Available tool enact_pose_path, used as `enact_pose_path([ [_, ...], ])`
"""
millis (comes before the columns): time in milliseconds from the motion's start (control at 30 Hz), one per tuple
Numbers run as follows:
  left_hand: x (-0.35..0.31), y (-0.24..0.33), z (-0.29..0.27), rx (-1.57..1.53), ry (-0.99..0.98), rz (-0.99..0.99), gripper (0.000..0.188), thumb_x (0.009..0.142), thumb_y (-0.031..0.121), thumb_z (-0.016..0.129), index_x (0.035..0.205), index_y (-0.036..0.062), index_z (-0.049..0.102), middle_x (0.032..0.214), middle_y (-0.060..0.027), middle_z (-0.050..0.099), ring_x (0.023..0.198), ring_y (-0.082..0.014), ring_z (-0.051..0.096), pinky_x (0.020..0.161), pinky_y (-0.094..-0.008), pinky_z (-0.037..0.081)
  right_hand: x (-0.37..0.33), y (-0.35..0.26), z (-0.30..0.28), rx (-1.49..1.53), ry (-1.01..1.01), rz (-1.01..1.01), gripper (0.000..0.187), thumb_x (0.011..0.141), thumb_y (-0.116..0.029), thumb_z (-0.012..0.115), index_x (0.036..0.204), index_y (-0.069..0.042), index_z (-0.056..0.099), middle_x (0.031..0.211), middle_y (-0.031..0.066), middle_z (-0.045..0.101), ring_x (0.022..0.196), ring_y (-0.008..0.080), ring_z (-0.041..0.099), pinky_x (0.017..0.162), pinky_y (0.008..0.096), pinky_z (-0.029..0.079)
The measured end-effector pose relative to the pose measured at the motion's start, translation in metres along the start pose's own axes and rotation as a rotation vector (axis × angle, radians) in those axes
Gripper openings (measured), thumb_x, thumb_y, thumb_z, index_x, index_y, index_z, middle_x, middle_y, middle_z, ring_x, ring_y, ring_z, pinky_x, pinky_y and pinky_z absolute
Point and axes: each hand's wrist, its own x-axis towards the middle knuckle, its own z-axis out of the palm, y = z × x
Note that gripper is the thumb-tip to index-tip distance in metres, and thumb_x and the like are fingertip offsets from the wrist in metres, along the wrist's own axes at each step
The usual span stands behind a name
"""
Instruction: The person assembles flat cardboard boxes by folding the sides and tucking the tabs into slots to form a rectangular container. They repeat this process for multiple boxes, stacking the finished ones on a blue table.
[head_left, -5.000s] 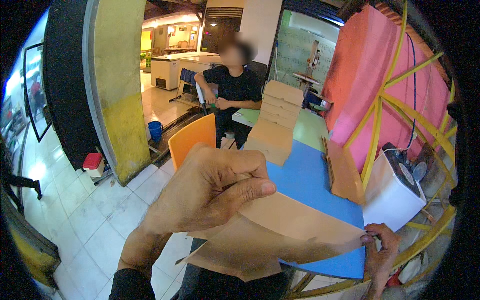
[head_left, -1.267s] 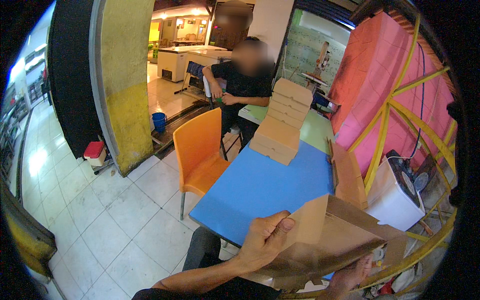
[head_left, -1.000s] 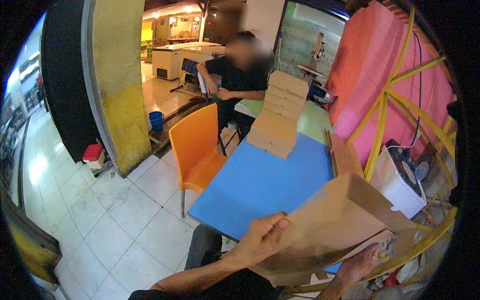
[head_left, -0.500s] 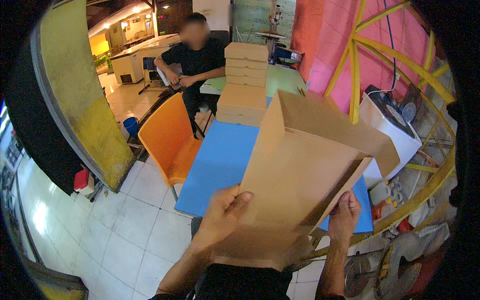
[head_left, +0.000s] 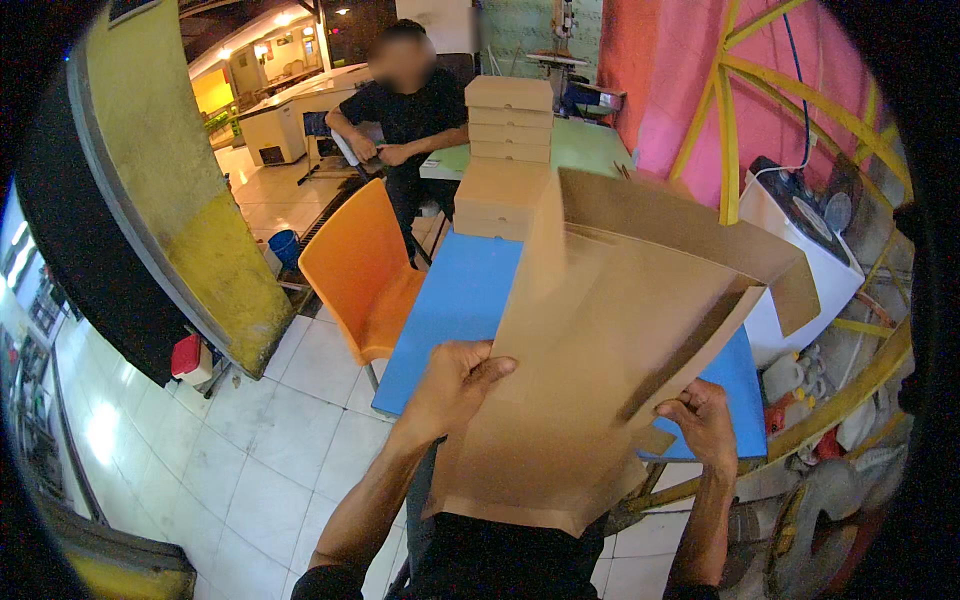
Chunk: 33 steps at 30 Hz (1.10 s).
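A partly folded brown cardboard box (head_left: pixel 600 330) is tilted over the near part of the blue table, its long flap standing up at the far side. Along its left edge my left hand (head_left: pixel 455 385) grips the cardboard, thumb on top and fingers behind. My right hand (head_left: pixel 700 420) is closed at the right side wall, thumb and fingertips at the lower end of that folded edge. A small cardboard tab (head_left: pixel 655 441) sticks out beside the right fingertips. The near panel of the box reaches down to my dark clothing.
Several closed cardboard boxes (head_left: pixel 508 125) are stacked beyond, where the blue table (head_left: pixel 460 290) meets a green table (head_left: pixel 585 145). An orange chair (head_left: pixel 360 270) stands to the left. A person (head_left: pixel 405 110) sits behind it. A white machine (head_left: pixel 800 250) and yellow metal bars (head_left: pixel 728 130) are at the right.
The side walls have opened outward and the box lies flatter. My right hand has shifted slightly right and turned its fingertips inward. The left hand still holds its edge.
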Motion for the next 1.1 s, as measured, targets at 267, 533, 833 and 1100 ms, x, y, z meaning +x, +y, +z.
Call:
enact_pose_path([
  [267,0.015,-0.007,0.008,-0.131,0.01,-0.226,0.021,0.097,0.02,0.061,0.102,0.0025,0.071,0.072,0.0077,0.06,0.059,-0.002,0.045,0.052,-0.0224,0.035,0.015,-0.01,-0.006,-0.221,-0.11,0.125,0.018,0.081,-0.007,0.075,0.095,0.002,0.067,0.079,0.0051,0.069,0.068,0.0074,0.058,0.059,0.0277,0.047],
  [533,0.042,-0.038,0.011,-0.577,-0.211,-0.558,0.037,0.102,0.03,0.054,0.12,-0.0007,0.062,0.098,-0.0035,0.07,0.075,-0.0066,0.061,0.067,-0.0248,0.051,0.042,0.035,-0.002,0.093,-0.072,0.184,0.017,0.083,-0.003,0.071,0.099,0.003,0.069,0.088,0.0057,0.072,0.076,0.0109,0.064,0.066,0.0285,0.053],
  [833,0.021,-0.112,0.05,-0.525,-0.186,-0.502,0.035,0.099,0.028,0.058,0.114,-0.0038,0.064,0.098,-0.0066,0.071,0.081,-0.011,0.066,0.069,-0.0258,0.054,0.073,0.095,-0.016,0.199,-0.219,0.429,0.029,0.09,-0.022,0.069,0.104,0.003,0.067,0.098,0.0109,0.071,0.08,0.0163,0.067,0.069,0.0293,0.056],
  [1100,0.011,-0.112,0.047,-0.546,0.042,-0.546,0.031,0.095,0.025,0.065,0.102,-0.0057,0.068,0.086,-0.0089,0.071,0.066,-0.0119,0.064,0.057,-0.0261,0.052,0.023,0.098,-0.005,0.725,-0.233,0.581,0.037,0.096,-0.031,0.061,0.11,0.003,0.065,0.091,0.0089,0.071,0.071,0.0131,0.067,0.06,0.0277,0.059],
])
